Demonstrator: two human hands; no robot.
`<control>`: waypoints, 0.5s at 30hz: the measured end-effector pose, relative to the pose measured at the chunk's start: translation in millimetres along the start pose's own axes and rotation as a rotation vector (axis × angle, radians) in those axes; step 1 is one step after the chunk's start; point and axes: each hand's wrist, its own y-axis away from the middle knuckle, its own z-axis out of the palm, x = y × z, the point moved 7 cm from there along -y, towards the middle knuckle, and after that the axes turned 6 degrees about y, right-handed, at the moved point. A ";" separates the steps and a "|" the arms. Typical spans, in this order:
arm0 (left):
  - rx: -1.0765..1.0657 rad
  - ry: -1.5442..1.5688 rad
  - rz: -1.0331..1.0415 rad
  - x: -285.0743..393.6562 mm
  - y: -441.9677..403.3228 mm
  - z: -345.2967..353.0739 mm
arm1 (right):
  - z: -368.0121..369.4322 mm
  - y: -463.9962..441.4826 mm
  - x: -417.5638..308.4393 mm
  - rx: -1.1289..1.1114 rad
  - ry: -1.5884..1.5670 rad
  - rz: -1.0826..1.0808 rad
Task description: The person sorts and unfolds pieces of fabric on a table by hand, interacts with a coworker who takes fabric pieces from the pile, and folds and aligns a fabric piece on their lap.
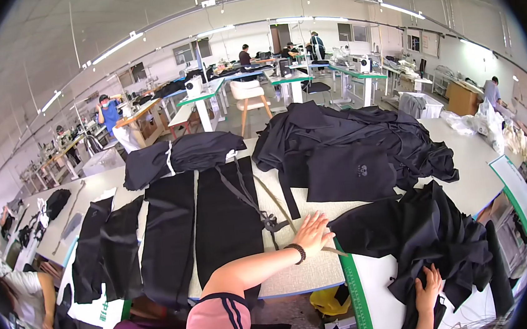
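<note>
My left hand [311,234], below a pink sleeve and a dark beaded bracelet, lies flat on the pale tabletop [299,280] with fingers stretched out. A grey-brown strap [270,194] runs along the table to it. At the lower right, my right hand [428,289] rests on a crumpled heap of black fabric [429,228], fingers apart and slightly bent. Beyond my left hand, a flat black cloth piece [351,172] with a small crest lies against a bigger black fabric pile [341,126]. Flat black panels [228,221] lie to the left.
A rolled black bundle [181,154] sits behind the panels. A green-edged sewing table [357,294] adjoins the tabletop at front right. A yellow bag [330,301] shows underneath. A co-worker [27,298] sits at lower left. A white chair [250,100] and more sewing tables stand beyond.
</note>
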 end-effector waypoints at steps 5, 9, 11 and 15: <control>0.027 0.009 0.003 -0.3 0.0 -0.9 | 1.2 -0.2 2.6 0.000 0.001 -0.001; 0.030 0.007 0.000 -1.4 -0.4 0.5 | 0.3 -0.4 2.4 -0.009 -0.013 0.010; 0.036 0.009 0.002 -1.2 -0.1 0.6 | 1.2 0.1 2.8 -0.008 -0.010 0.007; 0.070 0.018 0.008 -3.5 0.5 0.0 | 0.7 -0.9 0.9 -0.015 -0.012 0.028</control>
